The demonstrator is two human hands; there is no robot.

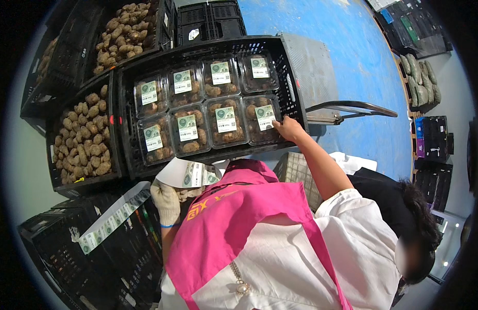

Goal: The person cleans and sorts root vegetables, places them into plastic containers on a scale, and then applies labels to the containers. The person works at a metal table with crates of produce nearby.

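Observation:
A black plastic crate point(294, 93) stands in front of me. Inside it, two rows of clear plastic boxes hold brown tubers that look like taro. Each box carries a white and green label. At the near right box point(258, 133), my right hand point(291, 130) is bare and its fingertips touch the edge of the label point(265, 117). Some of its fingers are hidden, so its grip is unclear. My left hand point(166, 201), in a white knitted glove, holds a strip of printed labels point(198, 174) against the pink apron point(223, 224). A length of that label strip point(107, 228) trails down to the left.
Crates of loose tubers point(84, 143) stand to the left and behind point(122, 35). More black crates point(88, 255) are stacked at lower left. A cart handle point(355, 106) juts out over the blue floor. Close on my right is another person point(390, 205) in black.

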